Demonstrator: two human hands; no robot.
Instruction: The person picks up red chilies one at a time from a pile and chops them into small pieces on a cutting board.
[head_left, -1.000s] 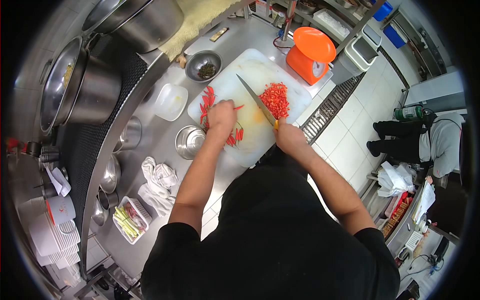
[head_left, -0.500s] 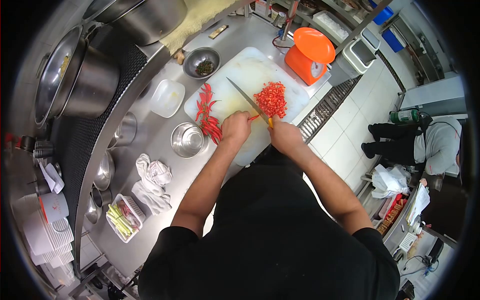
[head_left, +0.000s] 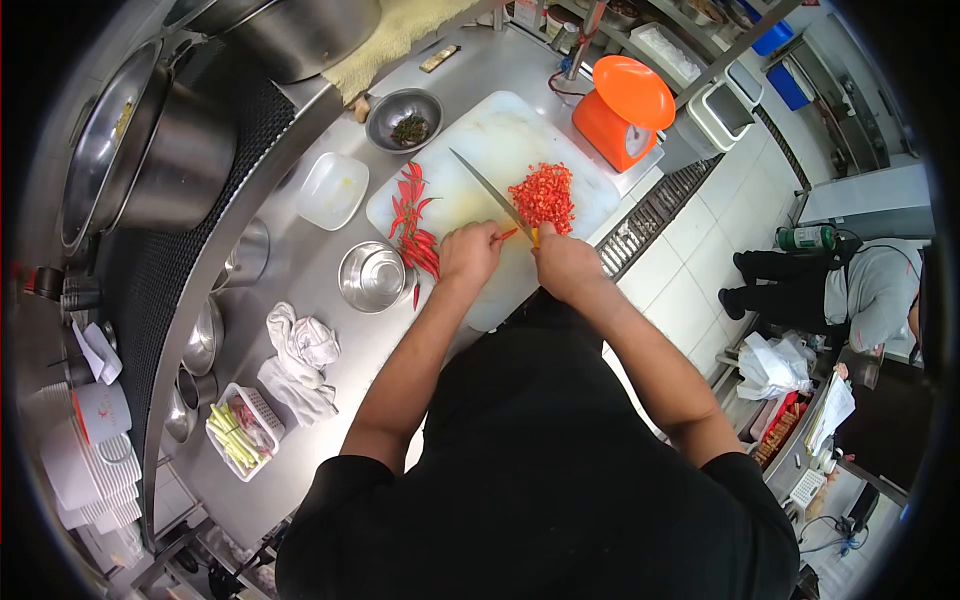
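On a white cutting board point(head_left: 500, 125), my right hand point(head_left: 568, 262) is closed round the yellow handle of a knife point(head_left: 490, 188), whose blade points to the upper left. My left hand point(head_left: 469, 254) pinches a red chili point(head_left: 509, 234) beside the blade. Chopped red chili point(head_left: 543, 197) lies in a pile right of the knife. Whole red chilies point(head_left: 410, 222) lie along the board's left edge, left of my left hand. A single chili point(head_left: 416, 297) rests on the metal counter near an empty steel bowl point(head_left: 372, 276).
A bowl with dark green bits point(head_left: 409, 131), a white dish point(head_left: 334, 191), a white cloth point(head_left: 300, 362) and a basket of cut stalks point(head_left: 238, 440) stand left. An orange scale point(head_left: 625, 112) is behind the board. Another person point(head_left: 868, 290) stands at the right.
The view has shifted slightly. Both hands remain close together with the knife and chili. The single chili by the steel bowl now shows apart from the others.
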